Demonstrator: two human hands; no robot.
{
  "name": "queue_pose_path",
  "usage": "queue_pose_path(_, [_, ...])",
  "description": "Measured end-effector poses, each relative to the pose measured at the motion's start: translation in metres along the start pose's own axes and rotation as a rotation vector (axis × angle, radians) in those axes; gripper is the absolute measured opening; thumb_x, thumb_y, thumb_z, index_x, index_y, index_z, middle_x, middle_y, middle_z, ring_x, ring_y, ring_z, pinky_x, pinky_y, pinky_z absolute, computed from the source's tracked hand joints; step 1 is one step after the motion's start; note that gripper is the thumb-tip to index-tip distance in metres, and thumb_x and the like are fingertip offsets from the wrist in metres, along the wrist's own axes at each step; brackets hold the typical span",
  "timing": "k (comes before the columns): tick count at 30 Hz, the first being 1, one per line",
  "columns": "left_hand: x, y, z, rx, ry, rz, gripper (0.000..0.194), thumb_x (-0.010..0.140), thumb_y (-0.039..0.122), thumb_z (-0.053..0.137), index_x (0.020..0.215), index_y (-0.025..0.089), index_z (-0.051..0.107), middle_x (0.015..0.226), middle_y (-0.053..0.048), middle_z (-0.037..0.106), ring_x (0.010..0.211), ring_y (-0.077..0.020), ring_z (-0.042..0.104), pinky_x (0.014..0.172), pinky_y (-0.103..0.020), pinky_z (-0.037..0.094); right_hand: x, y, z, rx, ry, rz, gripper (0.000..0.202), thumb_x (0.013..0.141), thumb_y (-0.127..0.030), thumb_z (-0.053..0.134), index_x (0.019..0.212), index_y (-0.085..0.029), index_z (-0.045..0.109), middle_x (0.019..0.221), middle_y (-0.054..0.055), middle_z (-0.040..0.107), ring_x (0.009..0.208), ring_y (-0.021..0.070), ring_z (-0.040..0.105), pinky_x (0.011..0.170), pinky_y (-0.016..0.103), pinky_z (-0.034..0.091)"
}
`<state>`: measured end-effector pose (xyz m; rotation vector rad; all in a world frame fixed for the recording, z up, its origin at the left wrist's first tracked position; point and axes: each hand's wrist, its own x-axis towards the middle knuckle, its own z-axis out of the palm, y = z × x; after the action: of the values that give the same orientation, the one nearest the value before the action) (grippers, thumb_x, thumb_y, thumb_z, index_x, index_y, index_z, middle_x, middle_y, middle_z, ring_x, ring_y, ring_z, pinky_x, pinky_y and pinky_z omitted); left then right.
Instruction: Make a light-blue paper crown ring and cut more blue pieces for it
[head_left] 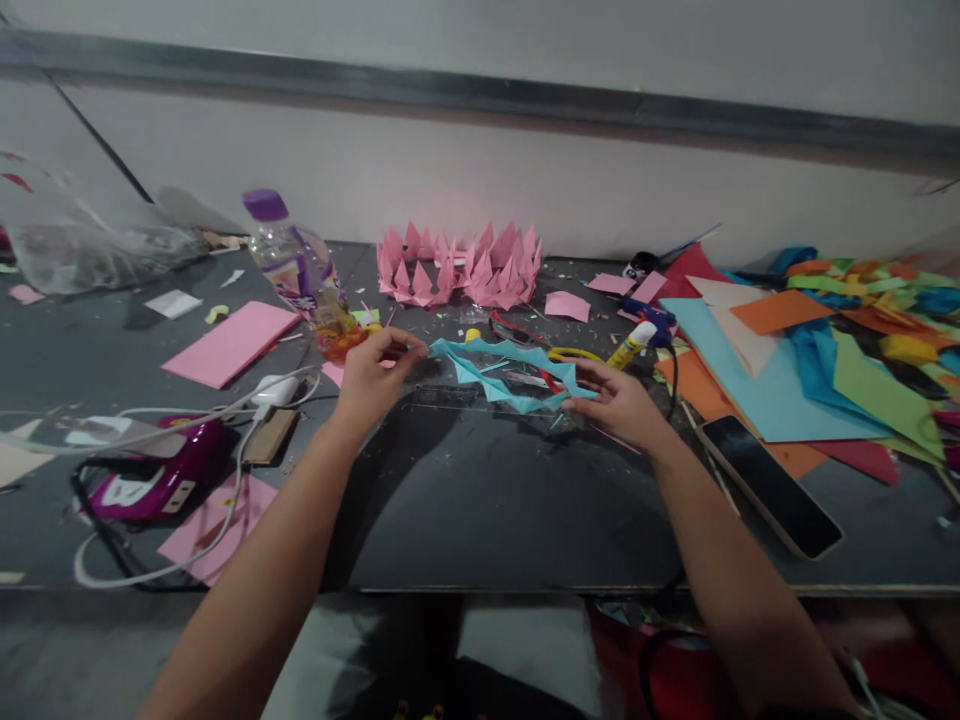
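Note:
A light blue folded paper ring [517,403] with pointed edges is stretched into a long loop above the dark table. My left hand [382,368] pinches its left end between thumb and fingers. At the opposite end, my right hand [616,398] grips the ring, thumb below and fingers above. Behind the loop stand two pink pointed paper rings [420,285], side by side near the wall. Scissors with red and yellow handles [577,354] lie partly hidden behind the blue ring. Beside my right hand is a yellow glue stick [631,345].
A purple-capped bottle [289,260] leans left of my left hand. Further left are pink paper [231,343] and a purple power strip [161,470] with white cables. On the right lie a phone [770,485], coloured paper sheets [742,370] and a blue glue gun [651,318].

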<state>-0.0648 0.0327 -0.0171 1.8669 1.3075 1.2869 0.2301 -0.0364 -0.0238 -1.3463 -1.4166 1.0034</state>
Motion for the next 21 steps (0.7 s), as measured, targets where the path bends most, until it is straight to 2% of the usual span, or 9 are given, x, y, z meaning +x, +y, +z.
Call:
queue_pose_path(4, [0.002,-0.002,-0.002,-0.065,0.021,0.013,0.015,0.073,0.03,0.062,0.08,0.018,0.058,0.081,-0.002,0.064,0.07,-0.0118,0.058,0.063,-0.023,0.046,0.004,0.003,-0.007,-0.03,0.225,-0.026,0.037,0.058,-0.041,0.076,0.087,-0.019,0.068,0.084,0.004,0.07,0.076,0.0199,0.065,0.071,0.036,0.055])
queue_pose_path(6, [0.003,-0.003,-0.002,-0.11,0.022,0.01,0.015,0.073,0.029,0.064,0.081,0.018,0.059,0.076,-0.001,0.062,0.063,-0.0101,0.056,0.057,-0.022,0.044,0.005,0.004,-0.011,-0.041,0.286,-0.039,0.03,0.06,-0.044,0.073,0.075,-0.019,0.067,0.069,0.002,0.068,0.062,0.0175,0.063,0.061,0.033,0.053])
queue_pose_path(9, [0.004,-0.003,-0.002,-0.163,-0.005,-0.031,0.017,0.071,0.028,0.066,0.084,0.018,0.06,0.069,0.002,0.058,0.055,-0.0086,0.053,0.052,-0.022,0.043,0.006,0.006,-0.015,-0.055,0.358,-0.071,0.027,0.059,-0.043,0.074,0.061,-0.019,0.062,0.056,0.0,0.063,0.055,0.0165,0.06,0.055,0.031,0.051])
queue_pose_path(11, [0.004,-0.001,-0.004,-0.199,-0.063,-0.063,0.021,0.069,0.026,0.069,0.086,0.018,0.06,0.071,0.001,0.061,0.057,-0.0094,0.056,0.054,-0.023,0.047,0.007,0.007,-0.016,-0.046,0.389,-0.07,0.025,0.059,-0.041,0.074,0.06,-0.019,0.062,0.057,0.0,0.064,0.057,0.017,0.061,0.057,0.031,0.051])
queue_pose_path(14, [0.003,0.004,-0.006,-0.259,-0.192,-0.114,0.031,0.063,0.023,0.072,0.092,0.017,0.062,0.085,-0.004,0.068,0.072,-0.0139,0.063,0.066,-0.027,0.052,0.007,0.009,-0.018,-0.008,0.429,-0.045,0.021,0.059,-0.037,0.074,0.065,-0.019,0.066,0.063,0.001,0.068,0.06,0.0176,0.063,0.061,0.033,0.052])
queue_pose_path(17, [0.001,0.005,-0.008,-0.234,-0.284,-0.148,0.03,0.061,0.026,0.072,0.089,0.017,0.067,0.088,-0.006,0.07,0.076,-0.0165,0.064,0.07,-0.03,0.052,0.008,0.009,-0.019,-0.003,0.452,-0.041,0.018,0.058,-0.034,0.073,0.067,-0.019,0.067,0.063,0.001,0.068,0.06,0.0175,0.063,0.063,0.034,0.052])
queue_pose_path(19, [0.001,0.004,-0.008,-0.173,-0.289,-0.163,0.024,0.062,0.028,0.072,0.083,0.017,0.07,0.079,-0.005,0.071,0.069,-0.0157,0.062,0.067,-0.03,0.051,0.007,0.007,-0.019,-0.014,0.451,-0.053,0.016,0.058,-0.033,0.073,0.066,-0.02,0.067,0.062,0.001,0.068,0.061,0.0178,0.063,0.064,0.034,0.053])
queue_pose_path(21, [0.001,0.002,-0.007,-0.128,-0.245,-0.171,0.021,0.063,0.029,0.071,0.081,0.017,0.072,0.072,-0.004,0.07,0.064,-0.0148,0.06,0.063,-0.029,0.05,0.007,0.006,-0.017,-0.034,0.449,-0.062,0.015,0.058,-0.032,0.071,0.065,-0.02,0.067,0.063,0.002,0.068,0.062,0.0187,0.064,0.065,0.035,0.053])
